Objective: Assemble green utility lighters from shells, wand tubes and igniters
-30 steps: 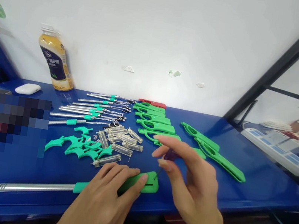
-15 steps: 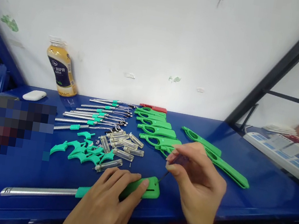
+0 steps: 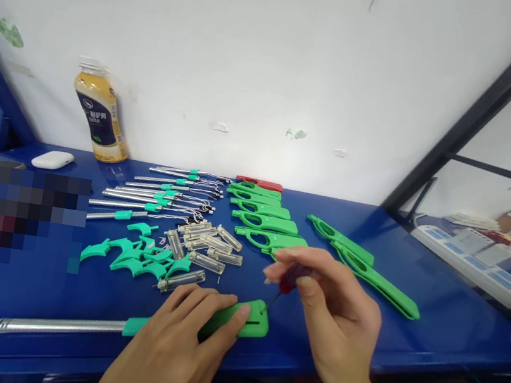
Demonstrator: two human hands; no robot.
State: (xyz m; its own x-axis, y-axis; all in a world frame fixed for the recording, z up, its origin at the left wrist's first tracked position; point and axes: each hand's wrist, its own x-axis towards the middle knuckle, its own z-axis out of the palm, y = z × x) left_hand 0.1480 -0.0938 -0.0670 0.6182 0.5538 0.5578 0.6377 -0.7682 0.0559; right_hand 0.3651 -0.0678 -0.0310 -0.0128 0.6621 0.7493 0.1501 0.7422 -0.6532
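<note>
Under my left hand [image 3: 180, 340] lies a green long-necked lighter [image 3: 259, 328] with a silver metal tube [image 3: 57, 326] pointing left. My fingers wrap over its handle and hide the middle. My right hand [image 3: 337, 319] grips a small screwdriver [image 3: 289, 280] with a dark red handle; its thin shaft slants down to a hole near the handle's end. Beyond my hands lie several clear fuel tanks [image 3: 207, 263], teal triggers [image 3: 132, 261] and metal tubes with wires [image 3: 138, 206]. Green handle shells [image 3: 272, 241] lie in a column behind my right hand.
Two long green shells [image 3: 376, 280] lie to the right. A yellow drink bottle [image 3: 101, 111] and a white earbud case [image 3: 53, 160] stand near the wall at the back left. A dark frame post [image 3: 478, 116] rises at the right. The blue table's front edge [image 3: 80, 365] runs close to me.
My right hand's fingers have shifted on the screwdriver, so its red handle now shows. The screwdriver tip remains at the hole. My left hand still holds the lighter; the view has shifted slightly.
</note>
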